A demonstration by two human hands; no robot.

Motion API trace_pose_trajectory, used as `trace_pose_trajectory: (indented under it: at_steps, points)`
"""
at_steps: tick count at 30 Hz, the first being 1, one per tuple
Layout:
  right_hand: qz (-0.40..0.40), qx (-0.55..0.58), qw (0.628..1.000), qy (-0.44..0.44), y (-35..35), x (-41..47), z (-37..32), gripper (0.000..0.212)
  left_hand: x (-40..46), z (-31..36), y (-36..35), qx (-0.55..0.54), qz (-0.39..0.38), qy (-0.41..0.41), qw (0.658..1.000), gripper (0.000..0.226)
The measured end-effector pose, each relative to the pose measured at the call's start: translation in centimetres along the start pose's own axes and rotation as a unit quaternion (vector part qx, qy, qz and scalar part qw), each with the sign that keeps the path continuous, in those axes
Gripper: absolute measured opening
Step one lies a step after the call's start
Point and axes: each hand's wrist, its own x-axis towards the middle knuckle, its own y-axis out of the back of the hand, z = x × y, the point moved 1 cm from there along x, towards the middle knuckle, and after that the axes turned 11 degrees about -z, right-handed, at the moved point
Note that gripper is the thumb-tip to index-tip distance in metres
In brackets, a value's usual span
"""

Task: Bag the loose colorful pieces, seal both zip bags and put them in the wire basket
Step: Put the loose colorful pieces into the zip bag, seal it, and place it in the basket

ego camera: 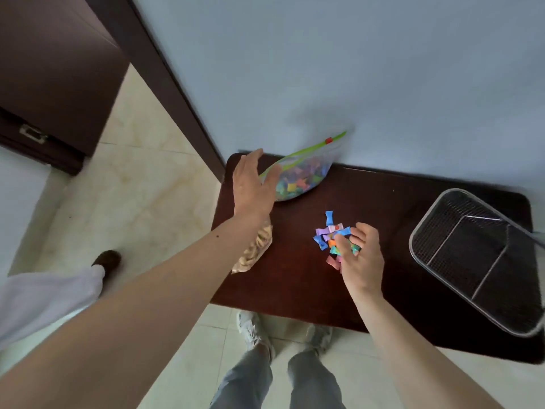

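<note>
Lying mid-frame, the loose colorful pieces (pixel 331 236) sit under the curled right hand (pixel 361 255), whose fingers seem to gather some, though a firm hold cannot be told. The left hand (pixel 250 184), open, steadies the filled zip bag (pixel 303 175), likely readying its mouth. A second bag (pixel 253 252) and wire basket (pixel 477 255) share the dark table (pixel 295 287) against a pale wall (pixel 354 69), above tile floor (pixel 132 187).

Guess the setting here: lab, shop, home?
Probably a home, perhaps a hallway corner. A small dark wooden table stands against a plain painted wall, beside a dark door frame and a glossy tiled floor. No workbench or industrial gear shows.
</note>
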Motion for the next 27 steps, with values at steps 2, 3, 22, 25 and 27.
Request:
trace_pose_trajectory:
  at_steps: [2, 3, 22, 25, 27]
  points:
    - [0.004, -0.008, 1.0, 0.002, -0.3, 0.2, 1.0, 0.035, 0.9, -0.4, -0.1, -0.035, -0.018, 0.02, 0.999, 0.054]
    - [0.004, -0.02, 1.0, 0.006, -0.4, 0.6, 1.5, 0.031, 1.5, -0.7, -0.4, -0.051, -0.022, 0.025, 0.998, 0.053]
    - [-0.05, -0.38, 0.918, 0.102, -2.9, 6.9, 9.3, 0.109, 5.5, -3.0, -3.6, -0.265, -0.074, -0.056, 0.96, 0.03]
    - [-0.05, -0.412, 0.902, 0.12, -3.6, 7.6, 9.5, 0.099, 5.6, -2.8, -4.3, -0.272, -0.087, -0.052, 0.957, 0.028]
    - [-0.045, -0.433, 0.888, 0.148, -4.1, 7.8, 9.5, 0.089, 5.3, -2.4, -4.8, -0.283, -0.093, -0.046, 0.953, 0.027]
